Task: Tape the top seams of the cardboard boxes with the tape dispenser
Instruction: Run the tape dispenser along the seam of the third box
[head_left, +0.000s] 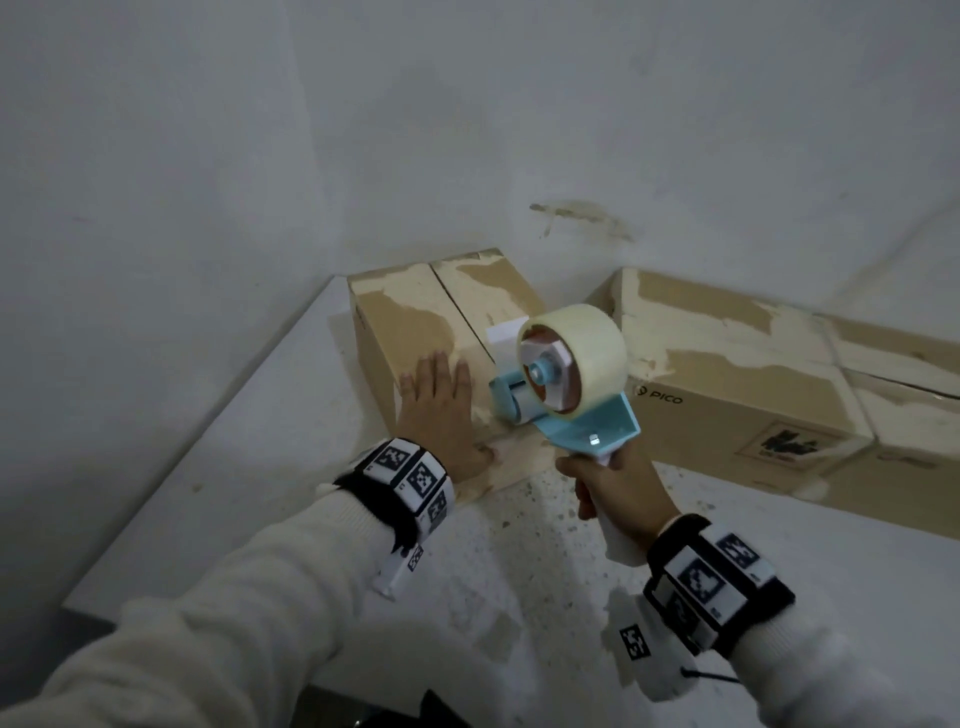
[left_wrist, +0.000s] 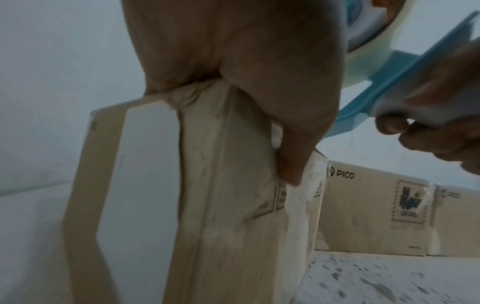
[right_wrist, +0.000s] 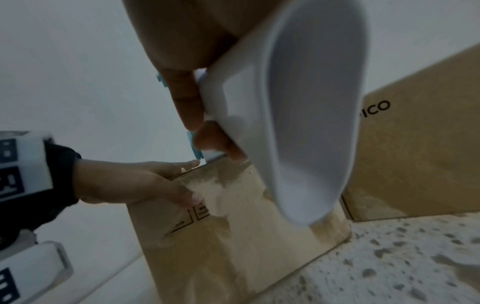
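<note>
The tape dispenser (head_left: 566, 384), clasped by its white handle in the right hand (head_left: 618, 493), sits at the near end of the smaller cardboard box (head_left: 415, 322) on the speckled worktop (head_left: 519, 571), the left hand (head_left: 441, 410) pressing flat beside the seam, fingers straight.

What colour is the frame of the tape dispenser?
Light blue, with a white handle; the tape dispenser shows best in the head view.

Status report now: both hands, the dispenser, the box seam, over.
Left hand flat on small brown cardboard box. Right hand grips blue tape dispenser by white handle, nose at near edge. Top seam not yet taped; nothing blocks it.
</note>
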